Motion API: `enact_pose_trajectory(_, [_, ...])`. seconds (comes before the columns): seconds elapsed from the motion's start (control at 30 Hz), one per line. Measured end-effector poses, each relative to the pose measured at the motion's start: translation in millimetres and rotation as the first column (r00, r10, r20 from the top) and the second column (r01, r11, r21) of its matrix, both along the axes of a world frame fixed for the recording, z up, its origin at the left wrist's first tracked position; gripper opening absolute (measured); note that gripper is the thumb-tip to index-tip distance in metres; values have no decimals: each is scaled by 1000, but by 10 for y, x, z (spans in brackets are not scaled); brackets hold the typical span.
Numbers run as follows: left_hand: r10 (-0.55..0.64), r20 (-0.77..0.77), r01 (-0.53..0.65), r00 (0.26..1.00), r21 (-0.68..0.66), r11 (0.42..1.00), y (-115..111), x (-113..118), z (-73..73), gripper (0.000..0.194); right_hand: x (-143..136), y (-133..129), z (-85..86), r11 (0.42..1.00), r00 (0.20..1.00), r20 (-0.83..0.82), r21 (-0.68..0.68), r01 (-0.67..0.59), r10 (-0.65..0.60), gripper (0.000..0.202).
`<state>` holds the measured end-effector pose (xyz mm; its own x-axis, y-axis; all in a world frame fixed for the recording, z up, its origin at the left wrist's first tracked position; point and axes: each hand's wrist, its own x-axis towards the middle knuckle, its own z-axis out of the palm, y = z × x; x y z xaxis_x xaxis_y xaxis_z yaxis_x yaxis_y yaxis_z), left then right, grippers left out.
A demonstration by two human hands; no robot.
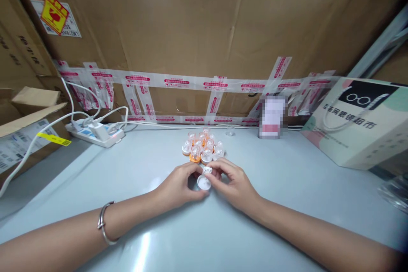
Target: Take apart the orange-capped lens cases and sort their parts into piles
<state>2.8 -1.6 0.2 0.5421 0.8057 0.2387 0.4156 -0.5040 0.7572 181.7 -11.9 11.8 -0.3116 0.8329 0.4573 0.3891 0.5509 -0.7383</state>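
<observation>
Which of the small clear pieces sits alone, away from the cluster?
The lone clear piece by the cardboard wall, right of the cluster of small pieces; nothing touches it, and neither hand is near it.

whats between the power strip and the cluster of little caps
In the head view, only bare table lies between the power strip and the cluster of caps.

Setting: packing or stockroom bench, small-goods handling. Evidence: walls of taped cardboard cartons (204,21) bearing shipping labels (55,17); printed packing tape (191,81) along the seams; power strip (95,134) with chargers on a plain grey table (287,187); printed shopping bag (360,121) at right; batch of small plastic caps (204,146) mid-table.
</observation>
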Motion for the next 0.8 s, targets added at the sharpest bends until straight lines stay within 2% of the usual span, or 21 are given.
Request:
enact_pose_trajectory(0.1, [-15, -5, 15, 1000, 33, 999, -2, -7, -9, 25, 3, 2, -20, 997, 997, -80, -71, -15, 10, 11])
enact_pose_trajectory(0.23, [-50, 20, 50, 999, -2, 999, 3, -20, -5, 40, 9, -2, -24, 975, 973, -230, -207, -77, 28, 13])
enact_pose_trajectory(0.33, [-16, 65, 14, 998, 33, 999, 2, -34, 23, 49, -5, 0, 21, 946, 948, -318, -297, -128, 28, 16])
enact_pose_trajectory(0.53, [104, 224, -131, 969, 108, 985, -25, -28, 108, 27, -103, 59, 124, 880, 889, -458, -414, -232, 19, 20])
enact_pose_trajectory(0.67, [181, 315, -206, 932, 47, 977, 3, -5, 148, 22, -163, 133, 135, 867, 852, -523, -437, -239, -29, 24])
enact_pose_trajectory(0.8, [217, 393, -220, 893, -38, 975, 95, 10, 181, 25, -179, 199, 132, 850, 798, -599, -454, -266, -70, 30])
